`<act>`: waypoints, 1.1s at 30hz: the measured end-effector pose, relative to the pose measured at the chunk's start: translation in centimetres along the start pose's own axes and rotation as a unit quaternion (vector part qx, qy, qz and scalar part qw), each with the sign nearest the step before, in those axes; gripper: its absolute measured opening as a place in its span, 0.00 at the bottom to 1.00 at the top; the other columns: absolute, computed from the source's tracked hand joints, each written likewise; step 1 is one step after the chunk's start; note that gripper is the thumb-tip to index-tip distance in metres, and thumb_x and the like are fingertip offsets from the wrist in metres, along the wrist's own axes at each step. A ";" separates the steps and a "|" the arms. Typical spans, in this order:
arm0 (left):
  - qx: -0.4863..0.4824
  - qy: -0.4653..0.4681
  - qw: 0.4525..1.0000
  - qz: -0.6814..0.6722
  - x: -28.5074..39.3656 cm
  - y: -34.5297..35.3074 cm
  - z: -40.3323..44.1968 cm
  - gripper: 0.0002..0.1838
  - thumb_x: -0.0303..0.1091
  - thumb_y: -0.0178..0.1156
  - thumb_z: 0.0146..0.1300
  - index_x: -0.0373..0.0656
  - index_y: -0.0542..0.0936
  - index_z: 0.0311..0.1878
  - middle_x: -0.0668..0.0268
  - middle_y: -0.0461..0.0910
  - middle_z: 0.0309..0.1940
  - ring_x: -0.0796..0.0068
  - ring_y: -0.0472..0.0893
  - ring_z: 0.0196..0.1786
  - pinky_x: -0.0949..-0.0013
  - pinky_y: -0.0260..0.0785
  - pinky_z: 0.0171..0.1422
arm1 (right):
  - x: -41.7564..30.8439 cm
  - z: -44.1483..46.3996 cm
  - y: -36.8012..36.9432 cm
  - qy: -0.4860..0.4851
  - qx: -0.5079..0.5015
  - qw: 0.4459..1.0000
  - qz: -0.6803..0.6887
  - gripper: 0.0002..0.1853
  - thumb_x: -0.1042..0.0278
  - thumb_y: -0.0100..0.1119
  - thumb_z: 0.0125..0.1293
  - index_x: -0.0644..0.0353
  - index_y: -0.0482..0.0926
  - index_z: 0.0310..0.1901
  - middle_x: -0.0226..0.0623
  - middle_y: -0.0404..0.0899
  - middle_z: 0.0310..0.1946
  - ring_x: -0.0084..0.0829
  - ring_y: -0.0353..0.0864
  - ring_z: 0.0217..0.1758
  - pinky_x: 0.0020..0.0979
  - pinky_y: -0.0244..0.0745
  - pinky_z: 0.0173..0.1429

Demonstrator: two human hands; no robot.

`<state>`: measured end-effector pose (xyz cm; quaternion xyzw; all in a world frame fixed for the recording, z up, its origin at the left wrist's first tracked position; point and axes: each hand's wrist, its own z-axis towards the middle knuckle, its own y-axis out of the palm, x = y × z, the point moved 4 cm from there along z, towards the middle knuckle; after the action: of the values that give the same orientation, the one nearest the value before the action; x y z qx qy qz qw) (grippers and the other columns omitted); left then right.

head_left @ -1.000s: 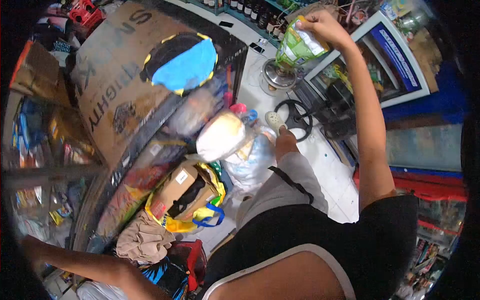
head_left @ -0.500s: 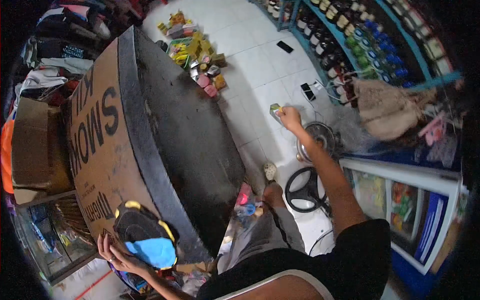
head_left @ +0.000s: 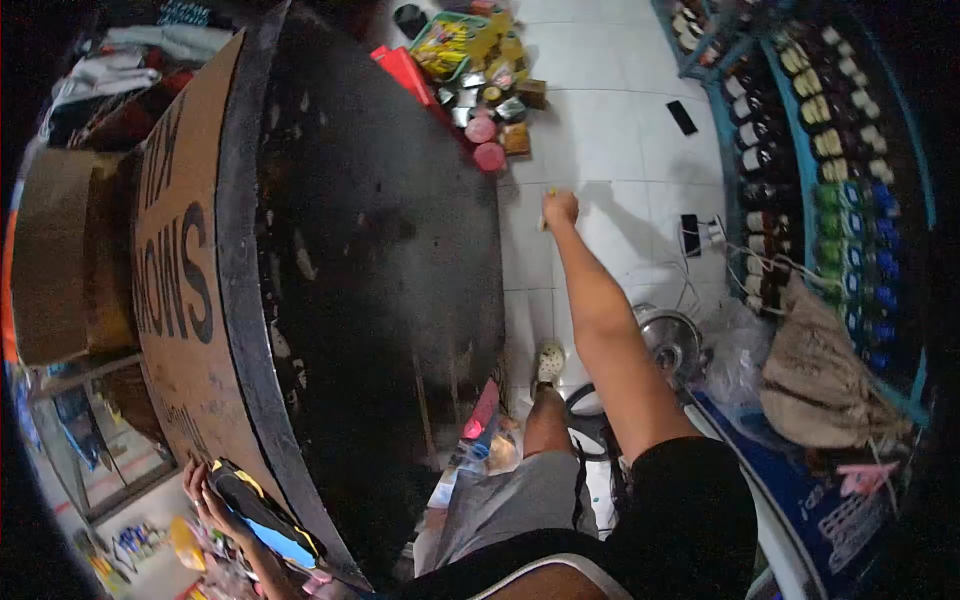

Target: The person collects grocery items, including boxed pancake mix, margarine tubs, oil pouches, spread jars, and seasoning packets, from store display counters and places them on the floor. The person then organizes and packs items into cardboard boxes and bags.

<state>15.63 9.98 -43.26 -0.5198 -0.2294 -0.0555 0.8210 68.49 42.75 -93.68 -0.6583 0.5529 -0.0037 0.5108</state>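
Observation:
My right hand (head_left: 560, 208) reaches forward over the white tiled floor, fingers closed on a small green and yellow packet (head_left: 544, 222). Only slivers of that packet show past the fingers. At the lower left, my left hand (head_left: 215, 515) has its fingers stretched out against the printed cardboard (head_left: 180, 270) on the side of a large dark counter. Beside it lies a black and blue item with yellow trim (head_left: 265, 520), whose kind I cannot make out.
The dark counter top (head_left: 380, 240) fills the left-centre. Beyond it are a green basket (head_left: 445, 45) and several small packages on the floor. Bottle shelves (head_left: 800, 200) line the right, near two phones (head_left: 682, 117) and a beige sack (head_left: 825, 380). A metal fan-like thing (head_left: 672, 340) stands near my arm.
My view has shifted, with the floor goods and shelves now closer. My right arm stretches further forward, its hand turned so the packet is mostly hidden. My left hand stays by the cardboard.

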 end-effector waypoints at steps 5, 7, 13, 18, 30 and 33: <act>-0.012 -0.011 0.998 0.065 2.0 0.6 0.2 0.19 0.41 0.43 0.70 0.35 0.77 0.47 0.55 0.73 0.51 0.62 0.69 0.59 0.62 0.56 0.67 | -15.2 4.0 -0.7 -0.179 0.037 0.979 0.094 0.16 0.56 0.57 0.57 0.61 0.83 0.35 0.47 0.83 0.34 0.47 0.82 0.38 0.42 0.75 0.46; -0.020 -0.021 0.999 0.032 2.7 0.8 0.4 0.21 0.44 0.44 0.69 0.35 0.77 0.47 0.56 0.71 0.53 0.62 0.70 0.58 0.61 0.59 0.66 | -18.0 4.4 -0.9 -0.253 0.034 0.951 0.173 0.15 0.59 0.53 0.59 0.61 0.83 0.35 0.46 0.83 0.32 0.43 0.83 0.36 0.40 0.74 0.42; -0.011 -0.033 0.999 0.011 2.5 0.8 0.3 0.23 0.45 0.45 0.67 0.34 0.76 0.49 0.56 0.70 0.54 0.63 0.71 0.57 0.62 0.61 0.64 | -12.3 -0.3 0.9 -0.317 -0.098 0.938 0.100 0.12 0.62 0.52 0.60 0.60 0.81 0.34 0.45 0.80 0.24 0.37 0.82 0.30 0.37 0.73 0.35; 0.003 -0.024 0.999 0.030 4.4 1.0 0.6 0.22 0.44 0.44 0.67 0.34 0.77 0.46 0.54 0.71 0.53 0.61 0.69 0.59 0.61 0.55 0.67 | 12.3 -8.0 6.5 -0.176 -0.303 0.931 -0.101 0.09 0.66 0.52 0.49 0.60 0.80 0.22 0.42 0.79 0.20 0.34 0.78 0.24 0.36 0.72 0.30; 0.097 0.076 0.977 -0.176 5.1 -0.5 -0.4 0.10 0.28 0.56 0.61 0.36 0.80 0.43 0.59 0.75 0.46 0.65 0.74 0.52 0.66 0.64 0.59 | 23.9 -30.3 -3.9 0.024 -0.226 0.907 0.354 0.14 0.60 0.51 0.67 0.60 0.77 0.46 0.34 0.79 0.31 0.29 0.78 0.32 0.34 0.76 0.35; 0.140 0.097 0.944 -0.282 3.3 -0.8 -0.8 0.09 0.29 0.58 0.61 0.38 0.81 0.43 0.58 0.75 0.44 0.66 0.77 0.46 0.68 0.70 0.51 | 7.4 -37.8 -13.3 -0.255 -0.065 0.888 0.377 0.13 0.61 0.49 0.70 0.62 0.78 0.40 0.32 0.79 0.32 0.26 0.78 0.35 0.28 0.73 0.39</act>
<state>18.56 9.36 -41.45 -0.3056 -0.2914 -0.3023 0.8546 59.46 10.33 -70.75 -0.4104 0.6089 0.3930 0.5536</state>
